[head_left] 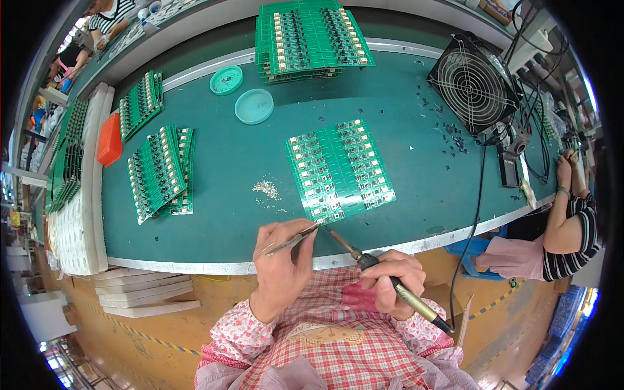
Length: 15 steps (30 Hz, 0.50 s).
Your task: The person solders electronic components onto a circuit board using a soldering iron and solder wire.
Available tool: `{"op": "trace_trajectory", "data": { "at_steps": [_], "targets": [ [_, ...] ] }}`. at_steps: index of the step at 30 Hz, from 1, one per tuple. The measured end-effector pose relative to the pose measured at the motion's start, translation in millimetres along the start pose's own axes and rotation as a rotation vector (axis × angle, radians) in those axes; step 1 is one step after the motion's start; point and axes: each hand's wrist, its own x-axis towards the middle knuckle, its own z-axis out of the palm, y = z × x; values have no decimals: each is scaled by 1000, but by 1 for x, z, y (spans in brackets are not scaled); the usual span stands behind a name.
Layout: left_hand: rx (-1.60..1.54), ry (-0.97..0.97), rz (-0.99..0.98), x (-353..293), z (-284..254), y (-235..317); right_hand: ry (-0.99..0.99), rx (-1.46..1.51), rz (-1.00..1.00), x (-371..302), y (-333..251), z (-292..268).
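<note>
A green circuit board point(340, 170) lies flat on the green work mat in front of me, with columns of white and black parts along it. My left hand point(284, 263) is closed on a pair of metal tweezers point(290, 243), whose tips reach the board's near left corner. In my right hand point(398, 281) is a soldering iron point(408, 294), gripped like a pen, its hot end pointing at that same corner close to the tweezer tips. Left of the board, a small pile of tiny pale components point(266, 189) is spread on the mat.
Stacked circuit boards point(312, 39) stand at the back, more boards point(159, 170) on the left. Two round green dishes point(254, 106) and a red box point(109, 140) sit nearby. A black fan point(474, 81) stands right, scattered black bits point(454, 138) beside it. The iron's cord point(479, 201) crosses the table edge.
</note>
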Motion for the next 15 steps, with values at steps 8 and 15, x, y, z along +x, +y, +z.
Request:
{"op": "trace_trajectory", "data": {
  "at_steps": [8,15],
  "targets": [
    [14,-12,7,1,0,0,-38,-8,44,0,5,8],
    [25,-17,-11,1,-10,5,-14,-48,12,-3,8,11]
  ]
}}
